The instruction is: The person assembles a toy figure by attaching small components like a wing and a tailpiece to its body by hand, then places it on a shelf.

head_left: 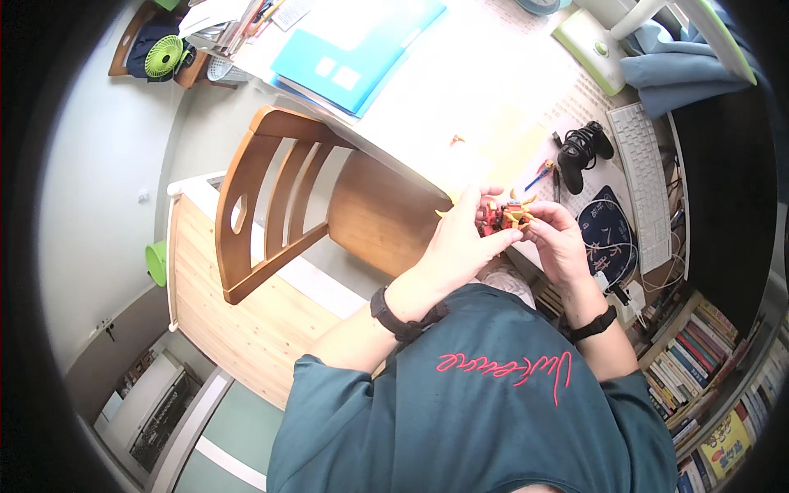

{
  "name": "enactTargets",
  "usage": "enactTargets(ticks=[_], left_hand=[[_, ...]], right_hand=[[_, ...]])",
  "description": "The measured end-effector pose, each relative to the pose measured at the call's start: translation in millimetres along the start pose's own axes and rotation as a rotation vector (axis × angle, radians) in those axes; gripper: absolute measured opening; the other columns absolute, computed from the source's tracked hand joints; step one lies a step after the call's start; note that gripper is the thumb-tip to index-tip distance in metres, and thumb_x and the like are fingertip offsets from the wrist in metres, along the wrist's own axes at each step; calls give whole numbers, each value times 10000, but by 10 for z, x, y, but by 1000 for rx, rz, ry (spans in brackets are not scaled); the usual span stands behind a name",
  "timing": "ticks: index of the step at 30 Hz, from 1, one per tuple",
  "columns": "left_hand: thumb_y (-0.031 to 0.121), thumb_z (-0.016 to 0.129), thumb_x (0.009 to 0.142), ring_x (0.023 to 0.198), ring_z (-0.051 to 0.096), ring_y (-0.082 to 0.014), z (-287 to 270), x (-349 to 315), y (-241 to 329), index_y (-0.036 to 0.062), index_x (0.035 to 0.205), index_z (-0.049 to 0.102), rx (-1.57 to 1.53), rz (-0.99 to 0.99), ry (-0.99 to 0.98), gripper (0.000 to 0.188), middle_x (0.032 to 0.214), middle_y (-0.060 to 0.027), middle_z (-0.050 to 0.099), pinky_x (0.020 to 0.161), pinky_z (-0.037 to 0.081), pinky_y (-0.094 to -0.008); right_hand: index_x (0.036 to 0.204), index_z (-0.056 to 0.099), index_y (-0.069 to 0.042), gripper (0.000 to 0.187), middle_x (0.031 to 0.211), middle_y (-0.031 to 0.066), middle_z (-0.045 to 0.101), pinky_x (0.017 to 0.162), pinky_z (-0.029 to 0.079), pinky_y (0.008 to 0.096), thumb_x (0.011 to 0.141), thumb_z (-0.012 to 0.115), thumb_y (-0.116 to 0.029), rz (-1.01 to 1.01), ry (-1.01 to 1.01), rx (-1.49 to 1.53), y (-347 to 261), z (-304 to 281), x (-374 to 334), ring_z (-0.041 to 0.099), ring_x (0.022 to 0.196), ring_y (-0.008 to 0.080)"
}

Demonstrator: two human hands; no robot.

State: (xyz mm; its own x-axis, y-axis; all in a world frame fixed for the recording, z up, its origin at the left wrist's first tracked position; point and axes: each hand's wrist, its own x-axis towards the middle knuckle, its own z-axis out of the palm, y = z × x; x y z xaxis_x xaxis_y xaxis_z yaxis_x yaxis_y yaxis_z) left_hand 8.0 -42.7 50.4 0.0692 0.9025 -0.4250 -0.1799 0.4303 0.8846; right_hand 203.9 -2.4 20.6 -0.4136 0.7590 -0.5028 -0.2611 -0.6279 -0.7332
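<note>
A small red and yellow toy figure, with pointed yellow parts, is held between both hands over the desk's near edge. My left hand closes on its red side, the thumb reaching beneath it. My right hand pinches the yellow side with thumb and fingertips. The fingers partly cover the toy. On the desk beyond the hands lies a tiny red and orange piece. A thin blue item with a red and yellow end rests to the right, beside a dark pen-like stick.
A black game controller wrapped in its cable, a white keyboard and a dark blue mat occupy the desk's right. Blue folders lie far left. A wooden chair stands left of my arms; books fill shelves at lower right.
</note>
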Motion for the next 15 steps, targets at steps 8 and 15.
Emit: enactTargets(ticks=[8,15], left_hand=[[-5,668,799,1050,575,-155,-123,72,-106,-1,1272,429,-301,-103,-152,530,1152,-117,587,931,458,-294],[-70,626,782,1127,537,-174,-230,116,-115,2,1318,422,-526,-238,-220,578,1241,-99,538,999,431,-302]], right_hand=[[1052,607,-2,175,968,93,663,757,501,285,885,614,-53,29,22,5,-7,-15,24,620,839,150],[1035,624,-2,167,928,85,668,732,487,266,877,627,-56,-12,24,-72,-58,48,46,606,802,129]])
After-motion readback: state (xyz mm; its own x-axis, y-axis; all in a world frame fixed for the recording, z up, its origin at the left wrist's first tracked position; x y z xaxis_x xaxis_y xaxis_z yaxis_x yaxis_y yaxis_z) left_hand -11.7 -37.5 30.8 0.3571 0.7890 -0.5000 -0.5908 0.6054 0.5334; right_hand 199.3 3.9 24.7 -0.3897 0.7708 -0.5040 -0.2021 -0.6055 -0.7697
